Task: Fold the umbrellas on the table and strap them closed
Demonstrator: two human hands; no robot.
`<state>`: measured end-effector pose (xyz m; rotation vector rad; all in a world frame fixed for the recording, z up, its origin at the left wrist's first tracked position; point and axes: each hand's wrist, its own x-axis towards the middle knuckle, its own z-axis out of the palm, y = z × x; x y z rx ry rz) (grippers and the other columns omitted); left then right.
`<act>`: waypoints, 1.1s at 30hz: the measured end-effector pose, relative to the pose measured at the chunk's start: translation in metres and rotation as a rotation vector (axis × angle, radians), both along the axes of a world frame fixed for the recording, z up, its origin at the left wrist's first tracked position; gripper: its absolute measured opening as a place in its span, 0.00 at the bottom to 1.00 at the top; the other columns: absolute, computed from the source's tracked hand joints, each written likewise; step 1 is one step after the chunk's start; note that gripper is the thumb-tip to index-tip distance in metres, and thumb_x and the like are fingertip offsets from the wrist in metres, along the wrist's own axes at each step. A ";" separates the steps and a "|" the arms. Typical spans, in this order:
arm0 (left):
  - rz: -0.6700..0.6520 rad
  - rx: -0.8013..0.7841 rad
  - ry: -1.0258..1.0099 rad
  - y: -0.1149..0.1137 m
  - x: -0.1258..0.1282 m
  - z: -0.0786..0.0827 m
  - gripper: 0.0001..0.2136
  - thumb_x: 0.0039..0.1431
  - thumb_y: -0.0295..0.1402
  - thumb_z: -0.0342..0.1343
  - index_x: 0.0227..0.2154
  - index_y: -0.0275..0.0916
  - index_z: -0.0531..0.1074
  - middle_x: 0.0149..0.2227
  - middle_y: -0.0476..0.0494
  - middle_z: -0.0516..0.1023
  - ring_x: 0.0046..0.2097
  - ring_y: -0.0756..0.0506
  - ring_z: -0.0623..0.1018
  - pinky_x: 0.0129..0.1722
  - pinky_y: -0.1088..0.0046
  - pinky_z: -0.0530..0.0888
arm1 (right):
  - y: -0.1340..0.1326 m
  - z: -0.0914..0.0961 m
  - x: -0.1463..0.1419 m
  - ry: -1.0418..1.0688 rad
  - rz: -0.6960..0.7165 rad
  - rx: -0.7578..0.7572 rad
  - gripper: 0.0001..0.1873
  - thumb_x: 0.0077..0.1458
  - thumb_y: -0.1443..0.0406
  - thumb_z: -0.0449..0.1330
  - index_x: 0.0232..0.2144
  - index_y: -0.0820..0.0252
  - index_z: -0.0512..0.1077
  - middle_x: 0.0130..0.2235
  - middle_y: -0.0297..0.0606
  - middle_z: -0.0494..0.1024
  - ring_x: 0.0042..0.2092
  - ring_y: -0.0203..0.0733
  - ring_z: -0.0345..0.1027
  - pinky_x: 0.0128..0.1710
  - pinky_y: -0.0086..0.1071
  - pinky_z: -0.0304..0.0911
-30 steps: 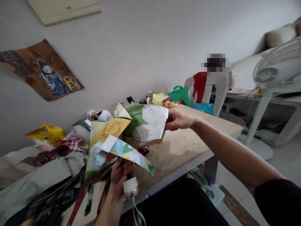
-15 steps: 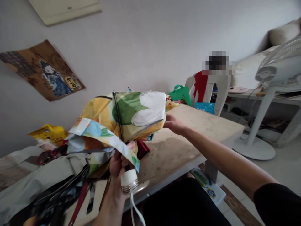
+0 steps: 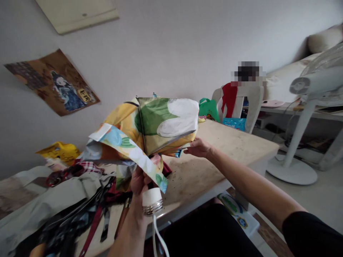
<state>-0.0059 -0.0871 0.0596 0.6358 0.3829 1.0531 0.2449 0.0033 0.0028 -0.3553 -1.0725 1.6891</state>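
A folding umbrella (image 3: 158,123) with a yellow, green and white flower print is held up over the table (image 3: 235,142). My left hand (image 3: 140,180) is closed round its white handle (image 3: 152,200), from which a white cord hangs. The printed closing strap (image 3: 128,148) droops across my left fingers. My right hand (image 3: 199,147) pinches the lower right edge of the loose canopy, fingers together.
Bags, grey cloth and straps (image 3: 66,200) pile on the table's left. A green bag (image 3: 207,109) sits at the far end by a white chair (image 3: 249,101) with a red garment. A standing fan (image 3: 308,107) is at right. A poster (image 3: 53,84) hangs on the wall.
The umbrella has been lifted and turned, so the green and white panel faces me higher up. My right hand slid from the canopy's right side down to its lower edge.
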 end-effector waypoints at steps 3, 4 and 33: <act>-0.101 -0.035 -0.039 0.003 -0.003 0.004 0.11 0.67 0.31 0.49 0.26 0.39 0.61 0.18 0.60 0.45 0.16 0.57 0.46 0.14 0.86 0.56 | 0.000 -0.004 0.000 -0.097 0.027 -0.011 0.19 0.28 0.67 0.73 0.27 0.63 0.74 0.21 0.29 0.69 0.22 0.29 0.57 0.18 0.21 0.47; -0.112 -0.048 -0.047 0.003 -0.003 0.004 0.12 0.67 0.31 0.49 0.26 0.39 0.62 0.18 0.60 0.46 0.16 0.57 0.45 0.14 0.86 0.55 | 0.001 -0.005 -0.001 -0.119 0.023 -0.017 0.17 0.28 0.68 0.73 0.25 0.64 0.73 0.20 0.28 0.67 0.21 0.28 0.54 0.17 0.20 0.44; -0.127 0.083 -0.203 0.004 0.004 -0.004 0.04 0.64 0.28 0.55 0.37 0.38 0.64 0.21 0.60 0.47 0.17 0.57 0.48 0.13 0.89 0.53 | -0.045 0.018 -0.051 -0.853 -1.010 0.571 0.03 0.45 0.68 0.57 0.23 0.57 0.65 0.26 0.37 0.71 0.29 0.40 0.63 0.31 0.35 0.60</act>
